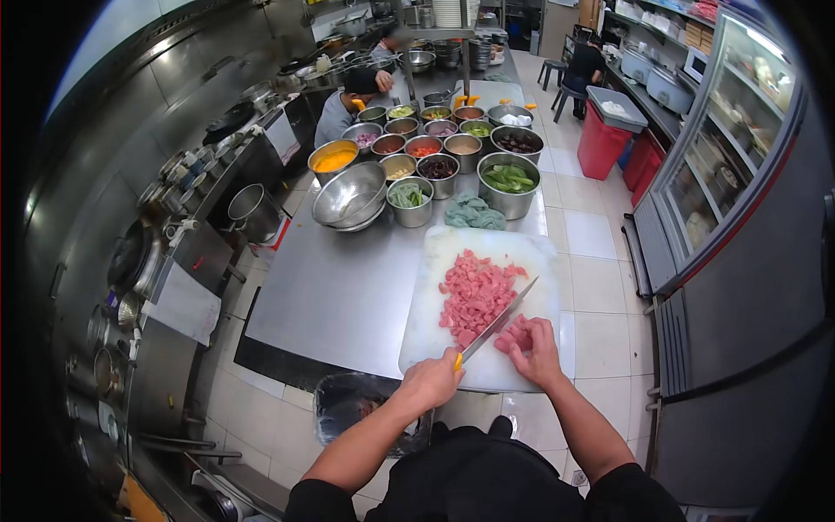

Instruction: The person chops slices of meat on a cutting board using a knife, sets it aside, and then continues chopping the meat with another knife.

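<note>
My left hand (pixel 430 383) is wrapped around the yellow handle of a kitchen knife (pixel 497 322), whose blade points away and to the right across the cutting board. With bent fingers, my right hand (pixel 536 350) holds a piece of raw meat (pixel 513 334) against the board, just right of the blade. A pile of diced pink meat (pixel 477 291) lies left of the knife. Under it all is a white cutting board (pixel 416 326) at the near right end of the steel table.
Behind the board are a crumpled green cloth (pixel 474 212), a metal colander (pixel 341 198) and several steel pots of ingredients, including green peppers (pixel 509 178). A lined bin (pixel 335 418) stands below the table's near edge. A glass-door fridge (pixel 726 130) is at right. Other people are farther back.
</note>
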`<state>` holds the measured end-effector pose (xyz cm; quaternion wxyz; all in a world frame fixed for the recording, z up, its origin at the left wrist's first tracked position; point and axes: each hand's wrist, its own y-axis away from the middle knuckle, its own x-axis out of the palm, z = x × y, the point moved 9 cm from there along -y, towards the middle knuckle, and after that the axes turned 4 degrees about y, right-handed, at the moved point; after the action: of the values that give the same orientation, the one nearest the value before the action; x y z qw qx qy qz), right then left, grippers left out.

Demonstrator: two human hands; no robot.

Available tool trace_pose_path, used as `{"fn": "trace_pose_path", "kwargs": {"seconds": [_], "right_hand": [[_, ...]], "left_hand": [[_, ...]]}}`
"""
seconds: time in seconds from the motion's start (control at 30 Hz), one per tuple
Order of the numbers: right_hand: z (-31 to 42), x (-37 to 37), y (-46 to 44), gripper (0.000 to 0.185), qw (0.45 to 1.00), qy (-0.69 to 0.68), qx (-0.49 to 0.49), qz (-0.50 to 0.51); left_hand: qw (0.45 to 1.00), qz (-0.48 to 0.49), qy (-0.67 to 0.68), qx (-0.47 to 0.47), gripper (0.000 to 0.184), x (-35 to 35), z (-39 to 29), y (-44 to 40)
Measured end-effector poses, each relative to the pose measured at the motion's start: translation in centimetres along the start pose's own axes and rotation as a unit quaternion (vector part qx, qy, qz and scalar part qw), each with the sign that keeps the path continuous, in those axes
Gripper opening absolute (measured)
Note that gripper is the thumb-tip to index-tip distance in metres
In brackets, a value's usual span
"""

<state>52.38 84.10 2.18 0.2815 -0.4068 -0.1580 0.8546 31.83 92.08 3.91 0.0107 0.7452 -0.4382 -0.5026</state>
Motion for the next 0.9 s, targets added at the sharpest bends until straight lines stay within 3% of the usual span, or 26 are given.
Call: {"fn": "trace_pose_path", "kwargs": {"seconds": [0.2, 0.5, 0.8, 0.9], "right_hand": [[0.6, 1.4, -1.1, 0.032, 0.997, 0.068, -0.034, 0.023], [1.2, 1.8, -1.4, 0.024, 0.996, 0.071, -0.058, 0.018], [0.0, 2.7, -1.1, 0.027, 0.994, 0.063, -0.034, 0.08], [-0.6, 2.0, -0.3, 0.033, 0.997, -0.061, 0.004, 0.053]], "left_hand": [[1.0, 0.017, -0.004, 0.015, 0.037, 1.0, -1.2, -0.2], [0.991, 0.118, -0.04, -0.04, 0.038, 1.5, 4.3, 5.3], [0.997, 0.076, 0.01, -0.001, 0.036, 3.6, 1.2, -1.7], [0.999, 0.052, 0.005, -0.014, 0.039, 2.5, 2.5, -1.1]]}}
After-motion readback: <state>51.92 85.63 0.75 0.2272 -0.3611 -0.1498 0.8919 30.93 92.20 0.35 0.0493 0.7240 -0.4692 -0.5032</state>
